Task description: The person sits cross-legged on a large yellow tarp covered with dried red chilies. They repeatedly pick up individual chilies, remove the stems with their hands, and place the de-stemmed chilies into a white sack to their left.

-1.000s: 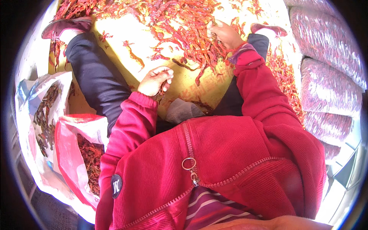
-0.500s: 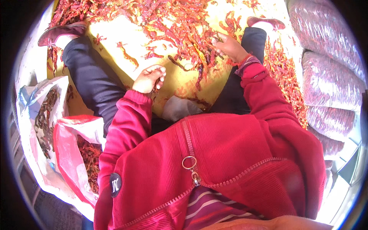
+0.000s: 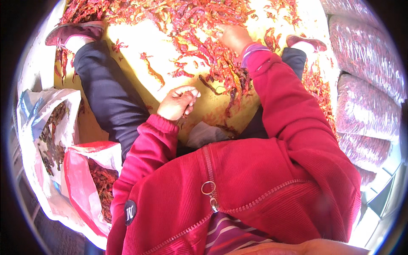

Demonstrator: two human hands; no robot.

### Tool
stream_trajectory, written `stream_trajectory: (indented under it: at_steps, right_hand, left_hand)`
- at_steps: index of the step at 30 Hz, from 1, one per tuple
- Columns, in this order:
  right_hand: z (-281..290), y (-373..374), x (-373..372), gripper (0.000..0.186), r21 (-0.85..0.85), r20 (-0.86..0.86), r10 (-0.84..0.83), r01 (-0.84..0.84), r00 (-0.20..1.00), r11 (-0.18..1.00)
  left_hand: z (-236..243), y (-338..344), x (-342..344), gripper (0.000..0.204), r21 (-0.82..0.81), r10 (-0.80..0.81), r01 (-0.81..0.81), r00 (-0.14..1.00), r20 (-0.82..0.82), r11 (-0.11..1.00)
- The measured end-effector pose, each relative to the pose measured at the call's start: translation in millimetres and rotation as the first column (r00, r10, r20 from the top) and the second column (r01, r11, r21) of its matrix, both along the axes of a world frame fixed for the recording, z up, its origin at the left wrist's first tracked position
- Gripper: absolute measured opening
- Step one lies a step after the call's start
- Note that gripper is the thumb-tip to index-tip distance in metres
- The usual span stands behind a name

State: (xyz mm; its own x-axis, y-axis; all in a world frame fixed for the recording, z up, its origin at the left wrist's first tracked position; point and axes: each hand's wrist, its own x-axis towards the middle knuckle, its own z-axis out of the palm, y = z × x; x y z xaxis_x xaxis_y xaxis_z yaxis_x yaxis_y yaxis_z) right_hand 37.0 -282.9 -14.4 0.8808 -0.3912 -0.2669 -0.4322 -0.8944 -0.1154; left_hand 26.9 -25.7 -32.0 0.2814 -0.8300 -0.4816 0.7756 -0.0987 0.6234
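My left hand (image 3: 179, 103) is closed around a dried chilli, barely visible beneath the curled fingers, above a crumpled pale bag (image 3: 205, 135) between my legs. My right hand (image 3: 233, 37) reaches forward into the pile of red dried chillies (image 3: 191, 25), its fingertips touching the heap, washed out by glare and unclear. The pile is spread over a sunlit yellow surface (image 3: 131, 72), with loose pods scattered nearer me, including a darker one (image 3: 208, 85) to the right of my left hand.
An open white sack (image 3: 29, 127) of dark chillies and a red-rimmed sack (image 3: 78, 178) of red ones lie to my left. My outstretched legs (image 3: 106, 93) flank the work area. Plastic-wrapped bales (image 3: 367, 106) are stacked at right, beside a strip of loose chillies (image 3: 318, 85).
My right hand has moved forward and leftward, deeper into the chillies. My left hand stays curled in about the same place. The whole view has shifted slightly.
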Motion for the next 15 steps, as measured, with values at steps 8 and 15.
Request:
stream_trajectory:
  at_steps: [8,15]
  right_hand:
    - [27,-8,-41,0.033,0.26,0.372,-0.049,-0.054,0.927,0.964]
    - [26,71,-127,0.016,0.749,0.075,0.19,-0.182,0.979,0.637]
  left_hand:
    - [-7,3,-3,0.014,-0.062,0.072,-0.061,0.981,0.183,0.996]
    - [-9,-3,-44,0.024,-0.161,0.171,-0.061,0.452,0.875,0.985]
